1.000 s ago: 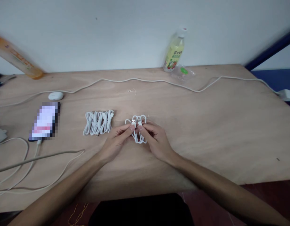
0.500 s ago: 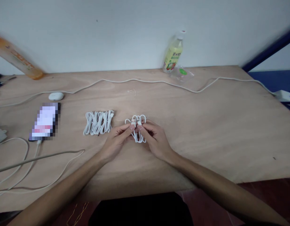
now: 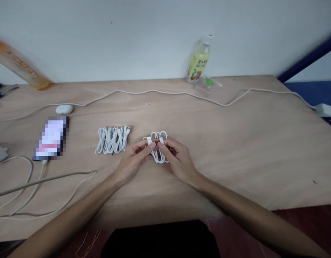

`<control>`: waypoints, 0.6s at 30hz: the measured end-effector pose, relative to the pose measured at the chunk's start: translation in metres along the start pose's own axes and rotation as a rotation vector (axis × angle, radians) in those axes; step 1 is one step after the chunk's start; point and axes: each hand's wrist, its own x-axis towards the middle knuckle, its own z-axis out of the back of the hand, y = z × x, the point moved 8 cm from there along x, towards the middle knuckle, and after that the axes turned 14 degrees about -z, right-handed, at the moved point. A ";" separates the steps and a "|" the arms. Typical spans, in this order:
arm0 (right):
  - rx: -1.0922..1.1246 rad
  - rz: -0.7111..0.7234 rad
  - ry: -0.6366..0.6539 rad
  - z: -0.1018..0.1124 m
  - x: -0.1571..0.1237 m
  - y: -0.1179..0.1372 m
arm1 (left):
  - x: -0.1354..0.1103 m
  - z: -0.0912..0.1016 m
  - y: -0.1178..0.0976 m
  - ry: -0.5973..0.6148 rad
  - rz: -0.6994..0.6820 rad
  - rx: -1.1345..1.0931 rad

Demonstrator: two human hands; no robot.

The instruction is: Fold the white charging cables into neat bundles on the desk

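Observation:
Between my hands is a coiled white USB cable (image 3: 159, 157), its loops showing above and below my fingers. My left hand (image 3: 136, 154) is closed on it and pinches the USB plug end, with thumb in front. My right hand (image 3: 178, 156) pinches the cable's other, smaller plug, which sticks up beside the first. Both thumbs nearly meet in the middle. Just left of my left hand, several bundled white cables (image 3: 111, 140) lie side by side on the wooden table (image 3: 235, 150). The fingers behind the coil are partly hidden.
A phone (image 3: 51, 138) with a charging cable lies at left, below a white earbud case (image 3: 64, 109). Tie scraps (image 3: 150, 104) lie behind my hands. A long white cord (image 3: 181, 93) crosses the back, near a drink bottle (image 3: 199, 64) and clear plastic (image 3: 208, 85). An orange bottle (image 3: 20, 66) leans at far left.
The two plugs have moved slightly apart and tilted outward, the USB plug to the left. Both hands keep their hold on the cable and stay almost in place.

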 end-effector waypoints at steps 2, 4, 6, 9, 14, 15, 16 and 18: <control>-0.022 -0.012 0.006 -0.001 0.000 -0.001 | 0.000 0.004 -0.001 -0.037 -0.029 0.060; -0.042 -0.003 0.010 -0.001 0.000 0.001 | 0.000 0.006 -0.004 -0.061 -0.063 0.133; -0.050 0.016 0.008 -0.001 -0.001 0.004 | -0.001 0.005 -0.005 -0.063 -0.075 0.166; -0.050 0.044 0.015 -0.001 -0.002 0.007 | -0.002 0.004 -0.006 -0.065 -0.077 0.155; -0.024 0.071 0.023 -0.001 -0.004 0.010 | -0.003 0.003 -0.003 -0.053 -0.072 0.116; -0.019 0.070 0.022 0.000 -0.004 0.010 | -0.003 0.002 -0.002 -0.046 -0.074 0.108; -0.012 0.069 0.020 0.000 -0.004 0.011 | -0.003 0.002 -0.003 -0.038 -0.078 0.101; 0.007 0.058 0.014 0.000 -0.003 0.011 | -0.003 0.000 -0.003 -0.011 -0.074 0.078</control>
